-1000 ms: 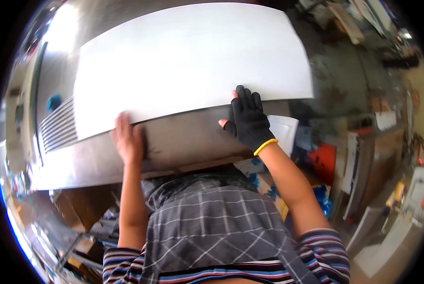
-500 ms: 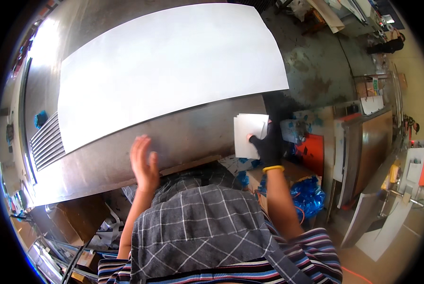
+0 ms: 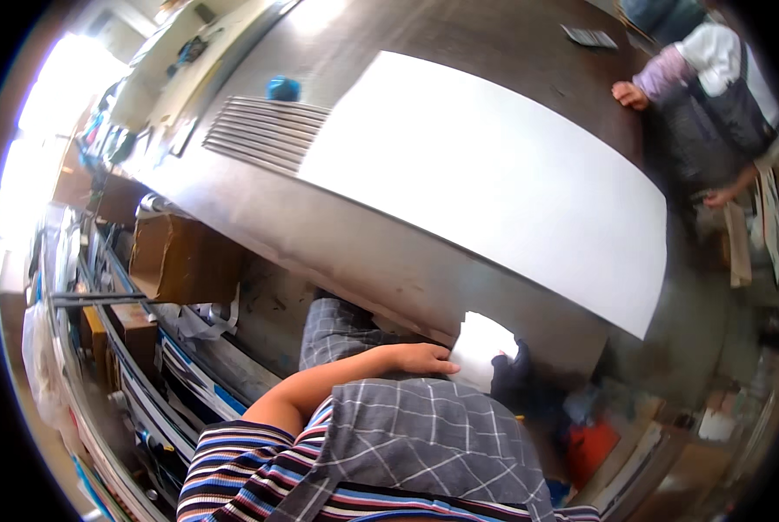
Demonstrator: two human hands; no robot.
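Note:
My right hand [image 3: 511,372], in a black glove, grips a small stack of white rectangular pieces [image 3: 480,346] over the near edge of the table. The thumb lies across the top piece. My bare left hand [image 3: 424,358] reaches across my body to the stack's left side. Its fingers are stretched out, with the tips at or very near the stack's edge. Beyond both hands, a large white sheet [image 3: 502,183] lies flat on the metal-topped table [image 3: 389,244].
Several thin metal strips [image 3: 263,135] lie left of the sheet, with a blue object [image 3: 282,88] behind them. Across the table stands another person [image 3: 711,104], one hand on the tabletop. A cardboard box [image 3: 185,257] and a loaded rack [image 3: 137,365] stand at my left.
My view has swung left, bringing the other person and the rack into sight. My left hand has moved from over the table to beside the stack, which my right hand still holds.

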